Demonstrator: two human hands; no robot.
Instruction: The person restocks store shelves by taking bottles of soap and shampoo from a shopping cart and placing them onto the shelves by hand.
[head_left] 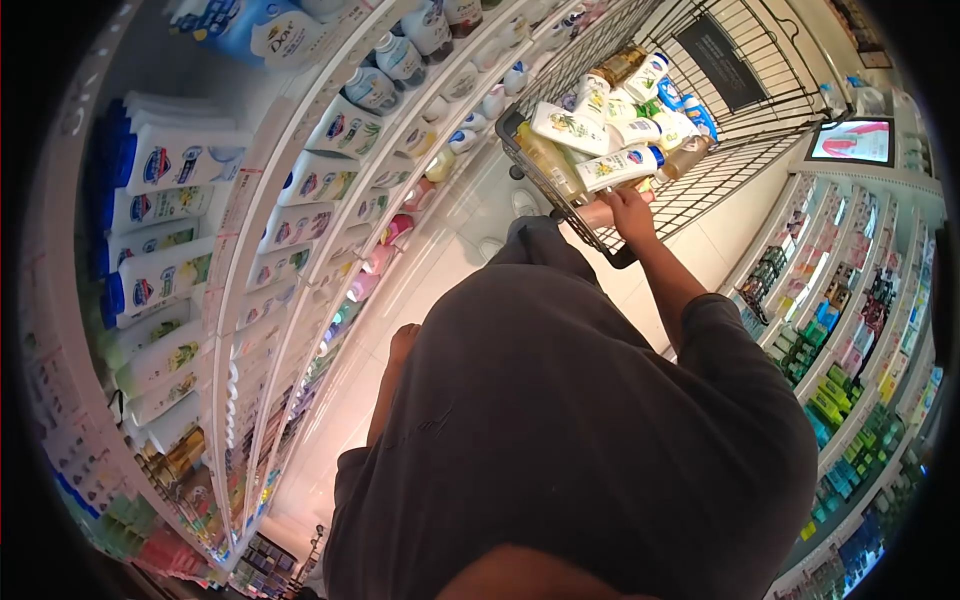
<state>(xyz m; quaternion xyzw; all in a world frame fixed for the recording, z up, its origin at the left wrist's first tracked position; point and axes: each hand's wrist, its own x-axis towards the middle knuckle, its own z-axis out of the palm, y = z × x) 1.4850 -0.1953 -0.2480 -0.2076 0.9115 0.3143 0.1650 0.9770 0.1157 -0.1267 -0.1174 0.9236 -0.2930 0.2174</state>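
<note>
Readable brand: "Dove" on a blue pack [285, 40], top of the left shelf [258, 190]. White bottles [185, 165] below it carry a blue-and-red crest logo, lettering too small to read. Dark sign [720, 62] at the far end of the shopping cart [619, 260] has pale print, not legible. Screen [852, 141] at right shows a pink-red picture, no readable text.

Right grip [630, 213] is at the near end of the cart, fingers over or against a pinkish item [598, 214]. Can't tell if it's grasping that item, the cart rim, or just resting. Pinkish item sits right at the fingers, low by the near rim. 1 white bottle with blue cap [620, 168] lies just beyond the fingers, crest logo on its label, inside the cart. Next to it: 1 yellowish bottle [548, 163] along the near edge, 1 white bottle with a plant picture [568, 127], 1 amber bottle [685, 158]; blue packaging [690, 108] farther in.

Left grip [403, 343] hangs low beside the grey shirt [570, 400], over the pale floor [440, 250], well apart from the cart. Fingers mostly hidden; can't tell whether released or clenched.
</note>
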